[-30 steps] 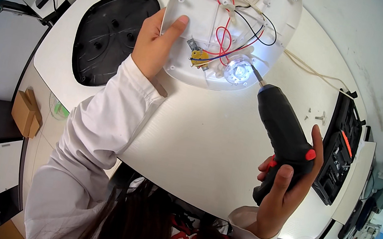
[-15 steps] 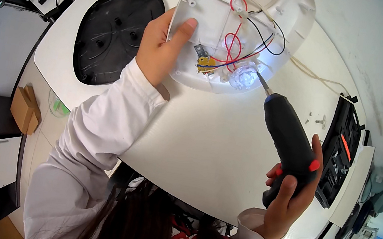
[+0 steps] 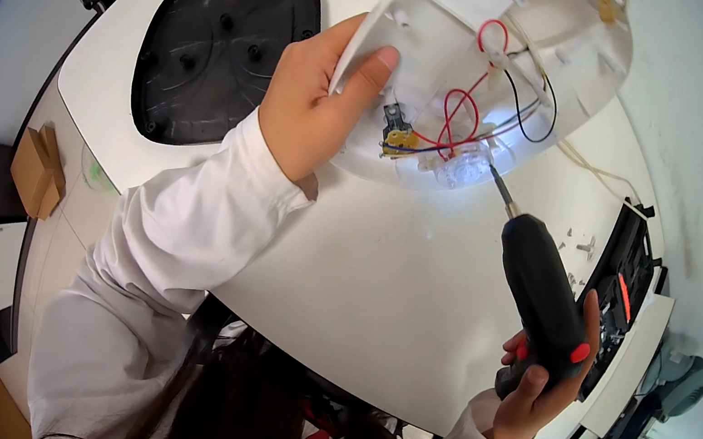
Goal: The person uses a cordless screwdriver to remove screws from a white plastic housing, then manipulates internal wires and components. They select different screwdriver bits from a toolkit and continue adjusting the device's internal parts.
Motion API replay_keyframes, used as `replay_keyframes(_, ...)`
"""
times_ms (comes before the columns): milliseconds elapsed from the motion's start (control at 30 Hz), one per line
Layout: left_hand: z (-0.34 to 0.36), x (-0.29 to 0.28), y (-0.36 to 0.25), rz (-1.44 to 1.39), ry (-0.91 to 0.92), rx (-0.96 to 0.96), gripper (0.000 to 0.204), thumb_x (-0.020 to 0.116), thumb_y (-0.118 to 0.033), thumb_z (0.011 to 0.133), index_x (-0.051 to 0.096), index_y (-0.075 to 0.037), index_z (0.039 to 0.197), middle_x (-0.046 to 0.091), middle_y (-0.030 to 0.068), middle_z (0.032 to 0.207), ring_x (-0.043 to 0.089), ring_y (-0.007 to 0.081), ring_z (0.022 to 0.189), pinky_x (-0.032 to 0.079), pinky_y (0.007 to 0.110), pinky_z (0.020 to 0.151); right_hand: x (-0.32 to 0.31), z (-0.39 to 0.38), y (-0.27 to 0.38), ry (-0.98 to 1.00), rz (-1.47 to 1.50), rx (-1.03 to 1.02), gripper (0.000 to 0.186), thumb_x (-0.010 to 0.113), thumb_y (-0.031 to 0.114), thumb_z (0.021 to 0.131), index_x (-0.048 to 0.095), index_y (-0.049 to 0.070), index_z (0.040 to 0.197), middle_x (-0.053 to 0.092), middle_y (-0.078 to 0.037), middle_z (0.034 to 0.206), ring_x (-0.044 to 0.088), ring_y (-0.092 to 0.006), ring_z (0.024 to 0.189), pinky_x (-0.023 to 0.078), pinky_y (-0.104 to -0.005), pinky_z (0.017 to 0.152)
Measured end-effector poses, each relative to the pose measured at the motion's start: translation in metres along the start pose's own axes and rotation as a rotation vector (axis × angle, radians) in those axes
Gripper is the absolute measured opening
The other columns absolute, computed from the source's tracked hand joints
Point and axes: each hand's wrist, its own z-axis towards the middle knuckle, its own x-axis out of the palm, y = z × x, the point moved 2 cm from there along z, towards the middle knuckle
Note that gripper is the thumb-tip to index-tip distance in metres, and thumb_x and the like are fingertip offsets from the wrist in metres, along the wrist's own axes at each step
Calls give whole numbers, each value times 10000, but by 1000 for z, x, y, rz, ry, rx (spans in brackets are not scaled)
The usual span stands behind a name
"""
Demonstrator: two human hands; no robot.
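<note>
My left hand (image 3: 320,100) grips the left edge of a white plastic housing (image 3: 437,26), thumb on its inner side, and holds it tilted above the table. Inside the housing run red, black and blue wires, a small yellow circuit part (image 3: 400,142) and a clear round plastic piece (image 3: 465,166) lit by a bright glow. Wrapped round the handle of a black cordless screwdriver with red buttons (image 3: 542,296) is my right hand (image 3: 541,387). The screwdriver's thin bit points up-left, its tip at the right side of the clear piece; whether it touches a screw cannot be seen.
On the white table (image 3: 340,291) a black plastic base cover (image 3: 227,48) lies at the left. Small screws and a metal piece (image 3: 585,246) lie at the right, beside an open black tool case (image 3: 619,299). A pale cable (image 3: 599,169) runs from behind the housing. Cardboard (image 3: 37,170) stands on the floor at left.
The white housing has shifted right and tilted more, with my left hand still on it. My right hand and the screwdriver have moved slightly right and down.
</note>
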Motion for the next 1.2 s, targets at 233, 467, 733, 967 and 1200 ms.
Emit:
replay_keyframes(233,-3,2,-4,48,27,57,196,471,-169,894,558,5,919,518,65,564,446,110,491,377,251,491,-1,-10,-21,-112,31,46,1005,611,682,666,339,-42,1307,582,-123,965,573,-136,577,448,-216,513)
replay_keyframes(467,-5,0,-6,104,32,69,149,479,-134,878,530,0,839,470,80,522,413,144,436,349,266,451,2,-19,-18,-229,25,127,874,730,626,586,369,4,1081,564,-119,861,590,-168,557,477,-232,516)
replay_keyframes(733,-5,2,-5,122,9,100,119,491,-111,864,518,-3,823,452,77,517,393,139,433,341,265,439,8,-17,-19,-185,-118,-21,826,517,648,773,323,-31,1201,554,-141,637,495,-142,488,383,-227,478)
replay_keyframes(967,-5,3,-8,132,-12,114,121,488,-115,863,525,-3,835,467,71,525,401,137,436,351,263,447,2,-19,-23,-161,-117,-8,782,492,621,804,365,-46,1191,570,-171,659,511,-163,507,398,-242,488)
replay_keyframes(1200,-5,2,-7,148,-20,108,126,484,-119,863,537,-6,850,493,75,534,423,150,431,362,260,453,6,-21,-28,-166,-121,9,805,520,644,770,405,-52,1158,585,-158,678,527,-163,525,416,-248,507)
